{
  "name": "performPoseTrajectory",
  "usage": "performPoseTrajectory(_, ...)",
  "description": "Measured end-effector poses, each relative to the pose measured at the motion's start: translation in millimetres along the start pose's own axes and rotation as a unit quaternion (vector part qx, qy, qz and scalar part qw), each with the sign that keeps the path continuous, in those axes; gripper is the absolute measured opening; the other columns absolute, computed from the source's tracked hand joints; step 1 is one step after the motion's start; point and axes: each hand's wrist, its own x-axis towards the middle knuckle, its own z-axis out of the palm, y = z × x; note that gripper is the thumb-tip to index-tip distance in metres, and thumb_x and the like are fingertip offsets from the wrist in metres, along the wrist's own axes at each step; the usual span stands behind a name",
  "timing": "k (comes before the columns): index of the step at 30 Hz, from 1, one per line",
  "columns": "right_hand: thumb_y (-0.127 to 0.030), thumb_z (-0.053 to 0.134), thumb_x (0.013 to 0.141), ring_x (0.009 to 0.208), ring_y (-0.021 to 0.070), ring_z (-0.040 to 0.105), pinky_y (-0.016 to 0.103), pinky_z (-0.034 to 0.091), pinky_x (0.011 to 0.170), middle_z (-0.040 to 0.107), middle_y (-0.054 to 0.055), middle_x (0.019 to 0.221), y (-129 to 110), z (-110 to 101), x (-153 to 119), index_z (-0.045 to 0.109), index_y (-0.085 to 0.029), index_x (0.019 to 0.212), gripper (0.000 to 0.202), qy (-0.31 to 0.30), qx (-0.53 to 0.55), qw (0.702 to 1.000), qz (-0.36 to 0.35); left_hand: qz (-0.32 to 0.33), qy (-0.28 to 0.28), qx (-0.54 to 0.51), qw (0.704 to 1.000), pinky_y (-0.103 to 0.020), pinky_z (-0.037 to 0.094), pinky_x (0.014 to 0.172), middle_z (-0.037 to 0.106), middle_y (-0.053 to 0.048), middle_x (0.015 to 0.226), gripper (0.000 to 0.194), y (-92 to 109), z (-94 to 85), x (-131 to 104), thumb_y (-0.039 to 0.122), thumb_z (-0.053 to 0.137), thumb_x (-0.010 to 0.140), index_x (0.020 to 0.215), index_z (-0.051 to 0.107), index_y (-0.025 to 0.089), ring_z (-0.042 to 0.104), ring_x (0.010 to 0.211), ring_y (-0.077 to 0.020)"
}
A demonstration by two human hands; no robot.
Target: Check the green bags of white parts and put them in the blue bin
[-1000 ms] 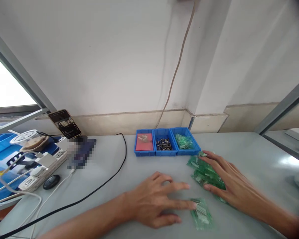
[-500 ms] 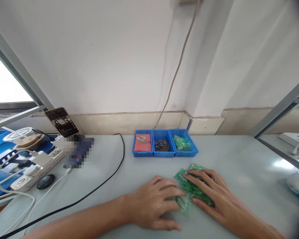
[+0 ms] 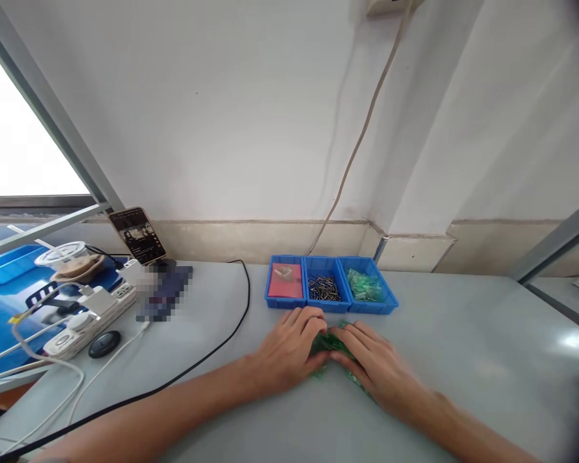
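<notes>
A bunch of green plastic packets point(image 3: 324, 344) lies on the table between my two hands, mostly covered by them. My left hand point(image 3: 294, 344) has its fingers curled around the left side of the bunch. From the right, my right hand point(image 3: 367, 354) closes over the other side, thumb below and fingers above. Just beyond stand three joined blue bins: the left bin point(image 3: 284, 301) holds a red sheet with a small pale packet on it, the middle bin point(image 3: 325, 305) holds loose screws, and the right bin point(image 3: 386, 303) holds more green packets.
At the left are a phone point(image 3: 137, 235) on a stand, a power strip point(image 3: 72, 334) with plugs, a black mouse-like object point(image 3: 105, 344) and a lidded cup point(image 3: 62, 254). A black cable point(image 3: 217, 350) crosses the grey table point(image 3: 463, 347).
Both hands have come together on the green packets, which are gathered into a tighter bunch farther left and nearer the bins. My left hand has gone from spread to curled. The view has shifted slightly.
</notes>
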Motion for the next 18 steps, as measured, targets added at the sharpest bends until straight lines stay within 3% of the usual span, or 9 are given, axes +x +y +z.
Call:
performPoseTrajectory(3, -0.032, 0.047, 0.113, 0.078, 0.0225, 0.068, 0.033, 0.055, 0.069, 0.070, 0.006, 0.088, 5, 4, 14, 0.061, -0.018, 0.118, 0.021, 0.027, -0.025, 0.998, -0.050, 0.022, 0.045, -0.006, 0.999, -0.038, 0.050, 0.089, 0.067, -0.009, 0.116, 0.014, -10, 0.4, -4, 0.028, 0.057, 0.107, 0.116, 0.049, 0.019, 0.061, 0.101, -0.0235)
performPoseTrajectory(7, -0.031, 0.045, 0.114, 0.076, 0.0214, 0.070, 0.031, 0.053, 0.068, 0.073, 0.005, 0.089, 10, 6, 24, 0.061, -0.019, 0.121, 0.021, 0.056, -0.037, 0.995, -0.067, -0.012, 0.090, -0.047, 0.995, -0.038, 0.052, 0.091, 0.068, -0.008, 0.114, 0.027, -17, 2.4, -10, 0.030, 0.062, 0.105, 0.127, 0.049, 0.020, 0.062, 0.104, -0.0231)
performPoseTrajectory(9, -0.031, 0.044, 0.114, 0.076, 0.0213, 0.071, 0.031, 0.053, 0.068, 0.074, 0.005, 0.089, 12, 7, 25, 0.059, -0.019, 0.123, 0.021, 0.070, -0.041, 0.994, -0.068, -0.038, 0.089, -0.063, 0.993, -0.039, 0.053, 0.093, 0.067, -0.009, 0.116, 0.041, -18, 2.2, -11, 0.032, 0.063, 0.105, 0.140, 0.044, 0.020, 0.062, 0.105, -0.0232)
performPoseTrajectory(11, -0.031, 0.043, 0.115, 0.078, 0.0217, 0.072, 0.032, 0.054, 0.070, 0.076, 0.006, 0.093, 13, 7, 24, 0.057, -0.020, 0.126, 0.021, 0.081, -0.040, 0.994, -0.064, -0.050, 0.064, -0.069, 0.994, -0.039, 0.053, 0.095, 0.067, -0.009, 0.117, 0.043, -18, 0.4, -9, 0.031, 0.061, 0.106, 0.145, 0.045, 0.022, 0.062, 0.105, -0.0232)
performPoseTrajectory(15, -0.032, 0.043, 0.114, 0.089, 0.0235, 0.074, 0.035, 0.057, 0.078, 0.077, 0.008, 0.103, 16, 8, 21, 0.054, -0.021, 0.133, 0.024, 0.087, -0.022, 0.995, -0.034, -0.048, 0.032, -0.078, 0.995, -0.038, 0.052, 0.094, 0.066, -0.008, 0.114, 0.018, -17, -4.9, -4, 0.025, 0.059, 0.106, 0.124, 0.061, 0.022, 0.062, 0.104, -0.0225)
performPoseTrajectory(18, -0.032, 0.043, 0.114, 0.086, 0.0234, 0.071, 0.036, 0.056, 0.076, 0.076, 0.007, 0.100, 15, 7, 20, 0.055, -0.022, 0.128, 0.021, 0.080, -0.004, 0.997, -0.019, -0.050, 0.044, -0.081, 0.994, -0.038, 0.052, 0.094, 0.067, -0.010, 0.115, 0.017, -17, -6.5, -3, 0.027, 0.061, 0.105, 0.120, 0.062, 0.020, 0.063, 0.106, -0.0230)
